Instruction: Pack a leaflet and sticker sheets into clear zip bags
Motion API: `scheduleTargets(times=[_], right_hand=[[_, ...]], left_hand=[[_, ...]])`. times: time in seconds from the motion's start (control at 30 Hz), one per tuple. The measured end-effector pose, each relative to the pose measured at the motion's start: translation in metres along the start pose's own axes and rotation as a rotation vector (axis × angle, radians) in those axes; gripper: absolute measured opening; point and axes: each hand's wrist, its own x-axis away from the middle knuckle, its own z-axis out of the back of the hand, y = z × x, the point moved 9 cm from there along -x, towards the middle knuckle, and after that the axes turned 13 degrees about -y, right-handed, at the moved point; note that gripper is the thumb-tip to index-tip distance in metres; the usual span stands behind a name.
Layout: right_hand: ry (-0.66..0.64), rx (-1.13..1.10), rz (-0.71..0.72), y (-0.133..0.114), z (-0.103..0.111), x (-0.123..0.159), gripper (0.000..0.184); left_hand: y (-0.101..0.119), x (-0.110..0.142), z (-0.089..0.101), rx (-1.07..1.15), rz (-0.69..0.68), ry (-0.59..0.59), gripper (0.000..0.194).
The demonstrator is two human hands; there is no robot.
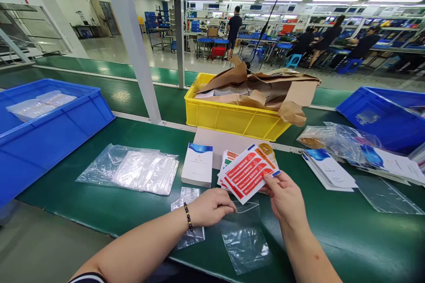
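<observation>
My right hand (pixel 287 196) pinches a small set of label sheets (pixel 247 174) by the right edge; the top one has red bands with white print. Held tilted, the sheets hang over other printed sheets (pixel 229 159), partly hidden behind them. My left hand (pixel 214 208) is closed at the mouth of a clear zip bag (pixel 247 250), which lies flat on the green table below the labels. More clear bags (pixel 192 239) lie beneath my left wrist. Just beyond that hand stands a stack of white booklets (pixel 197 168) with blue tops.
A yellow crate (pixel 237 117) full of brown paper stands behind. Blue crates (pixel 63 124) flank the table left and right. Packed clear bags (pixel 146 170) lie at left; white booklets (pixel 328 170) and plastic bags (pixel 338 137) at right. A slanted white post (pixel 133 44) rises behind. People work farther back.
</observation>
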Motion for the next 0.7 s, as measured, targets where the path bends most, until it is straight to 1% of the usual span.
scheduleTargets(times=[0.1, 0.23, 0.33, 0.43, 0.53, 0.63, 0.7], right_hand=[[-0.088, 0.087, -0.016, -0.001, -0.008, 0.003, 0.027], [-0.106, 0.210, -0.020, -0.007, -0.004, 0.004, 0.028], [-0.168, 0.262, -0.037, -0.006, -0.008, 0.003, 0.031], [-0.254, 0.274, -0.065, -0.002, -0.017, 0.003, 0.032], [-0.264, 0.261, -0.086, 0.000, -0.016, 0.002, 0.034], [-0.254, 0.285, -0.110, 0.002, -0.013, 0.002, 0.041], [-0.321, 0.283, -0.143, 0.005, -0.021, 0.005, 0.049]], left_hand=[[-0.003, 0.002, 0.008, 0.090, 0.021, 0.084, 0.018], [-0.008, 0.007, 0.022, 0.154, 0.049, 0.235, 0.010], [-0.009, 0.009, 0.027, 0.153, 0.041, 0.301, 0.007], [-0.009, 0.009, 0.025, 0.132, 0.042, 0.294, 0.006], [-0.006, 0.008, 0.022, 0.119, 0.038, 0.266, 0.006], [-0.003, 0.007, 0.021, 0.119, 0.025, 0.260, 0.004], [-0.005, 0.008, 0.020, 0.129, 0.038, 0.270, 0.005]])
